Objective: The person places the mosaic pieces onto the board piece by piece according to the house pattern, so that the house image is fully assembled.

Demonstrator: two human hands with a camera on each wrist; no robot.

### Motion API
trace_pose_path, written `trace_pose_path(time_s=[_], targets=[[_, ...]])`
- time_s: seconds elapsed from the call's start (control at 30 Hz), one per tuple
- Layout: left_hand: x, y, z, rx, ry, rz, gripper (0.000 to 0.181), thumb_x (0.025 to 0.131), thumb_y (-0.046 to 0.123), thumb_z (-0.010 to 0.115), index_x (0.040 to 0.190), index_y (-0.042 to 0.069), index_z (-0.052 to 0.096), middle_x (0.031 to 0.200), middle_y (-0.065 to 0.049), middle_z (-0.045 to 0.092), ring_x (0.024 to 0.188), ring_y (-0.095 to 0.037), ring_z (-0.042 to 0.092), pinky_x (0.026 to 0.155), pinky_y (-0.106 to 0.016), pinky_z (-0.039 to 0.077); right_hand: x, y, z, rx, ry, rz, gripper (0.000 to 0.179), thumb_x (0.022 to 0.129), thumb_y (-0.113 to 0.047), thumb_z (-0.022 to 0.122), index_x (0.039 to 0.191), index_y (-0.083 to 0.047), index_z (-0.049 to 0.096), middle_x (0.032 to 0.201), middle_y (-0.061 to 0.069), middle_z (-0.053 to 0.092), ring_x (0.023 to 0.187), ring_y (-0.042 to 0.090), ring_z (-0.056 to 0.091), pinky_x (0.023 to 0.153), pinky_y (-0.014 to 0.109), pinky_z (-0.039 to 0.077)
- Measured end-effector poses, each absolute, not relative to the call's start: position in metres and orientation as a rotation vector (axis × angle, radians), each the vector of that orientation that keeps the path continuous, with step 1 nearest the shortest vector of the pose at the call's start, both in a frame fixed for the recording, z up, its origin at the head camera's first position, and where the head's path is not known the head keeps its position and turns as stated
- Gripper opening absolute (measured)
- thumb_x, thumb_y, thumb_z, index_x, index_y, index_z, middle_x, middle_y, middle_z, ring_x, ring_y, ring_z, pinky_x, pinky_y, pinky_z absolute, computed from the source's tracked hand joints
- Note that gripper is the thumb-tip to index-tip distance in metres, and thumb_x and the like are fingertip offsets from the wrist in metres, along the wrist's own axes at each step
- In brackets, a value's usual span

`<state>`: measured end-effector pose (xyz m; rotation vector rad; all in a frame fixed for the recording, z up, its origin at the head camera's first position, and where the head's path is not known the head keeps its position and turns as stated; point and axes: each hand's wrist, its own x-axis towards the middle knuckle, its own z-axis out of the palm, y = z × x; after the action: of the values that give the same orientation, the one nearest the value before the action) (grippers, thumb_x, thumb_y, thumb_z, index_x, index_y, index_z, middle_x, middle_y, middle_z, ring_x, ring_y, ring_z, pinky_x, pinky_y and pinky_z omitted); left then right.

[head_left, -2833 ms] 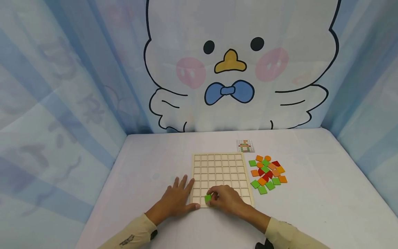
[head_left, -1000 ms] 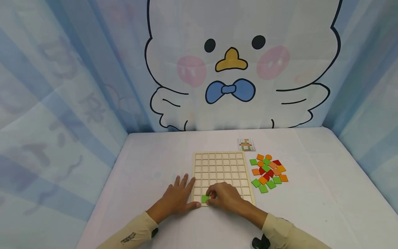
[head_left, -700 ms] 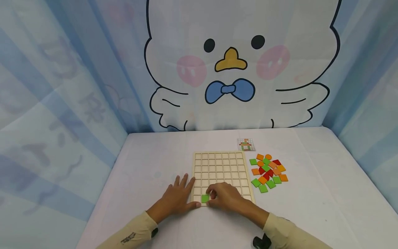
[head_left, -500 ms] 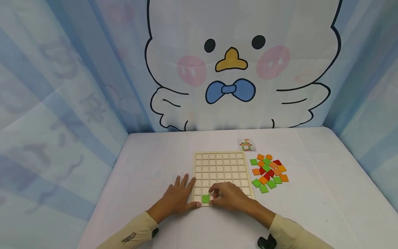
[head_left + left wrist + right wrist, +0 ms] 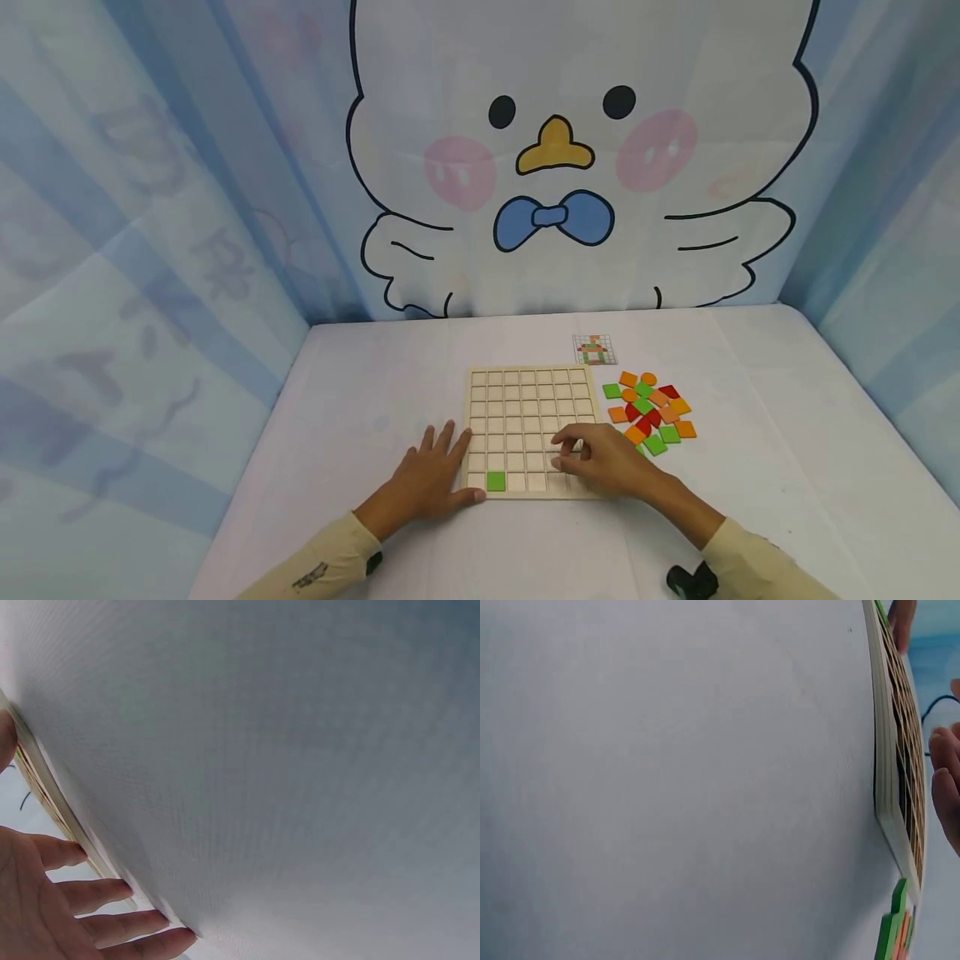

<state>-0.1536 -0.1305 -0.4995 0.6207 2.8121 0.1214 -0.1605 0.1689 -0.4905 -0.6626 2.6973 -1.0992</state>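
A pale wooden grid board [image 5: 517, 392] lies on the white table, with one green square tile [image 5: 496, 481] in its bottom row, second cell from the left. My left hand [image 5: 427, 479] lies flat with spread fingers, its index fingertip and thumb at the board's left edge and near corner. In the left wrist view, the fingers [image 5: 97, 895] are straight along the board's side. Over the lower right part of the board hovers my right hand [image 5: 603, 457], thumb and index finger apart, nothing between them. The right wrist view catches only its fingertips [image 5: 945, 787] above the board.
Right of the board lies a loose spread of green, orange and red tiles [image 5: 669, 434], several square and some round; the right hand hides part of its near edge. A small picture card [image 5: 596, 350] with a coloured grid figure sits beyond the board's far right corner.
The right hand has let go of the green tile, which now lies flat in its cell, and has moved right toward the loose tiles. The left hand has stayed put.
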Motion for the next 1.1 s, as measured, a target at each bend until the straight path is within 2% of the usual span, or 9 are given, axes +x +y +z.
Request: trace_pose_path(time_s=[0.5, 0.67, 0.8, 0.87, 1.1], targets=[[-0.151, -0.131, -0.5, 0.639, 2.815, 0.134, 0.095, 0.086, 0.077, 0.045, 0.155, 0.013, 0.028, 0.158, -0.023, 0.028, 0.14, -0.053, 0.031, 0.097, -0.066, 0.042, -0.156, 0.233, -0.491, -0.395, 2.85, -0.96, 0.025, 0.085, -0.025, 0.076, 0.107, -0.014, 0.071, 0.083, -0.011, 0.064, 0.059, 0.007, 0.047, 0.053, 0.02, 0.042], [-0.152, -0.131, -0.498, 0.642, 2.826, 0.123, 0.095, 0.086, 0.076, 0.045, 0.154, 0.013, 0.029, 0.157, -0.023, 0.029, 0.139, -0.052, 0.032, 0.097, -0.065, 0.042, -0.157, 0.247, -0.491, -0.365, 2.911, -0.844, 0.029, 0.081, -0.026, 0.08, 0.106, -0.014, 0.071, 0.088, -0.009, 0.067, 0.071, 0.007, 0.052, 0.062, 0.022, 0.046], [-0.151, -0.131, -0.496, 0.633, 2.824, 0.124, 0.095, 0.086, 0.076, 0.046, 0.154, 0.013, 0.029, 0.158, -0.023, 0.029, 0.14, -0.052, 0.032, 0.097, -0.065, 0.042, -0.156, 0.254, -0.493, -0.363, 2.947, -0.75, 0.033, 0.076, -0.029, 0.084, 0.103, -0.014, 0.072, 0.092, -0.009, 0.069, 0.085, 0.01, 0.059, 0.076, 0.032, 0.052], [-0.152, -0.131, -0.496, 0.63, 2.822, 0.126, 0.095, 0.086, 0.076, 0.046, 0.154, 0.013, 0.029, 0.158, -0.023, 0.028, 0.14, -0.052, 0.031, 0.097, -0.065, 0.042, -0.156, 0.256, -0.494, -0.351, 2.949, -0.715, 0.034, 0.074, -0.031, 0.085, 0.102, -0.015, 0.073, 0.094, -0.008, 0.068, 0.089, 0.012, 0.059, 0.078, 0.036, 0.052], [-0.152, -0.131, -0.497, 0.634, 2.822, 0.136, 0.095, 0.086, 0.075, 0.047, 0.154, 0.013, 0.029, 0.158, -0.023, 0.029, 0.14, -0.052, 0.032, 0.097, -0.065, 0.042, -0.153, 0.256, -0.497, -0.321, 2.981, -0.649, 0.034, 0.074, -0.029, 0.085, 0.102, -0.014, 0.074, 0.093, -0.005, 0.063, 0.085, 0.013, 0.054, 0.072, 0.033, 0.048]])
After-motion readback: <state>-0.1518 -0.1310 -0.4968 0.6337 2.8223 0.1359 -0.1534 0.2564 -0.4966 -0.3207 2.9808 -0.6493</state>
